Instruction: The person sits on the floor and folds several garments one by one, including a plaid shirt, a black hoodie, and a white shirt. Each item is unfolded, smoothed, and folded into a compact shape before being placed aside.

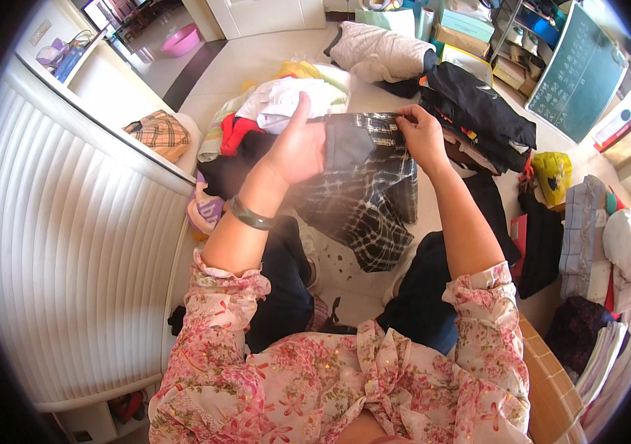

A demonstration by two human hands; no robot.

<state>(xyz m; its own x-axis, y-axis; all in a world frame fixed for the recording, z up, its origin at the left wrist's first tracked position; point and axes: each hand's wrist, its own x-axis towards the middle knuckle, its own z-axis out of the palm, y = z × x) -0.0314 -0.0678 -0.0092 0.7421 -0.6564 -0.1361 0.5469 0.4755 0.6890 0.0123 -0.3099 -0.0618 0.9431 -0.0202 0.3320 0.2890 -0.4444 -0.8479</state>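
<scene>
A black-and-white plaid garment [371, 188] with a grey cloth pocket or lining piece [349, 147] hangs in front of me, its lower end close to the floor between my legs. My right hand [422, 133] pinches its top edge at the right corner between thumb and fingers. At the left side of the grey piece is my left hand [299, 147], thumb raised and apart. Its fingers are hidden by the cloth, so their grip does not show. A dark bangle [251, 215] circles my left wrist.
Beyond the garment lie piled white clothes [293, 100], a rolled light quilted item [385, 53] and a stack of dark clothes [476, 116]. A ribbed white panel [88, 233] stands left. Rightward are a yellow plastic bag [553, 176], folded textiles [582, 233] and a green chalkboard [579, 75] bearing writing.
</scene>
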